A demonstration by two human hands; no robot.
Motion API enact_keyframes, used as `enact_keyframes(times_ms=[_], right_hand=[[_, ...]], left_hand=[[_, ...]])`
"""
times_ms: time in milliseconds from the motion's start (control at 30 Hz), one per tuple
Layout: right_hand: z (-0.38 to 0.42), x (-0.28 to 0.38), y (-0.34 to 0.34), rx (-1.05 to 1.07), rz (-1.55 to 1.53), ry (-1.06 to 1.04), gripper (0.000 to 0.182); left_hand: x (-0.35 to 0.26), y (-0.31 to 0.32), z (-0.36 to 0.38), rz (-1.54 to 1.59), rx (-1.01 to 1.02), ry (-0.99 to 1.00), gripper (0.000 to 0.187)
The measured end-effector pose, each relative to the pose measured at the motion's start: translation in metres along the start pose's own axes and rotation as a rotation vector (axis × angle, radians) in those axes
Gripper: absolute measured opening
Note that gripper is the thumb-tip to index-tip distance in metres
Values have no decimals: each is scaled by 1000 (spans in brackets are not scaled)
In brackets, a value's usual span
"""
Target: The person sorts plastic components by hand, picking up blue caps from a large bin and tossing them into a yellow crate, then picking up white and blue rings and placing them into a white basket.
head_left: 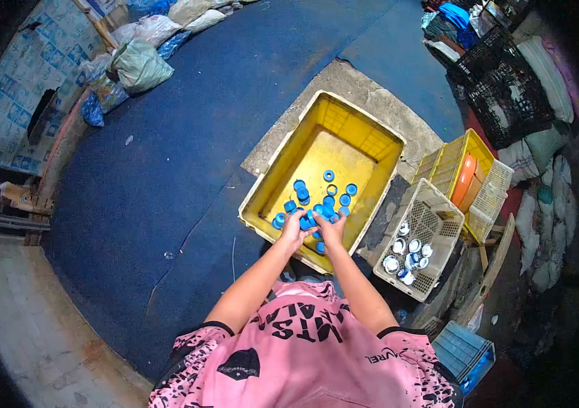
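Several round blue plastic caps (312,219) sit between the left hand (293,232) and right hand (332,233), the 2 curled close together on them, over the near end of a deep yellow plastic crate (330,146). Handling a bunch seems the step; the next move calls for steady, cupped fingers. Beside it stands a pale perforated plastic basket (437,198).

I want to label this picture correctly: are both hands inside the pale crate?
No, the left hand and right hand hold blue caps over the yellow tub.
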State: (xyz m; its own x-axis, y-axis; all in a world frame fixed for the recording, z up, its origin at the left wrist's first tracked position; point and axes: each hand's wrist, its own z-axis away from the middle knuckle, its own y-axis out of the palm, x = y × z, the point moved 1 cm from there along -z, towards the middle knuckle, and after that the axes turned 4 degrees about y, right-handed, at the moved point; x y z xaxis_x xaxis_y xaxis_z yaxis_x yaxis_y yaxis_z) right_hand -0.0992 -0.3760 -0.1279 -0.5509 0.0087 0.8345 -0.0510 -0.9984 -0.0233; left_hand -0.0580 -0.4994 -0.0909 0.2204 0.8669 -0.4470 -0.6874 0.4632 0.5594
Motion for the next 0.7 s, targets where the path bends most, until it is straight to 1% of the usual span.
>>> enact_keyframes(times_ms=[33,67,100,133,233,267,300,333,367,400,433,467,500,567,600,633,700], right_hand=[[4,6,3,-11,-5,22,110],[8,10,5,-22,-11,47,109],[8,7,5,-33,-16,71,108],[6,3,6,19,-78,90,106],[13,4,19,-26,-31,117,96],[20,5,19,-10,-71,117,90],[29,10,20,11,-107,128,87],[36,11,19,35,-143,137,84],[42,12,20,62,-181,145,82],[45,5,17,39,-141,102,67],[53,6,11,43,-139,117,61],[62,9,4,46,-137,134,55],[72,11,-4,49,-138,151,49],[88,3,-24,2,-184,98,36],[100,4,-34,-18,-218,98,33],[112,7,-46,-65,-164,107,31],[126,-2,-68,-150,-176,106,29]], left_hand=[[4,-10,-10,-3,21,-11,20],[6,-19,-22,43,85,-34,36],[0,-17,-18,27,87,-30,45],[-5,-15,-13,9,89,-27,55],[-17,-17,-6,-60,100,-18,90],[-21,-19,-5,-66,107,-35,92],[-23,-23,-6,-70,113,-50,94],[-28,-24,1,-130,115,-58,81],[-35,-26,9,-172,113,-73,74],[-40,-31,15,-213,110,-88,68],[-47,-32,28,-256,104,-105,62],[-54,-33,43,-289,68,-111,47],[-57,-41,49,-308,101,-135,47],[-64,-59,59,-352,172,-188,45],[-68,-60,70,-368,145,-202,43],[-70,-64,76,-395,144,-201,43],[-73,-74,89,-456,147,-207,43]])
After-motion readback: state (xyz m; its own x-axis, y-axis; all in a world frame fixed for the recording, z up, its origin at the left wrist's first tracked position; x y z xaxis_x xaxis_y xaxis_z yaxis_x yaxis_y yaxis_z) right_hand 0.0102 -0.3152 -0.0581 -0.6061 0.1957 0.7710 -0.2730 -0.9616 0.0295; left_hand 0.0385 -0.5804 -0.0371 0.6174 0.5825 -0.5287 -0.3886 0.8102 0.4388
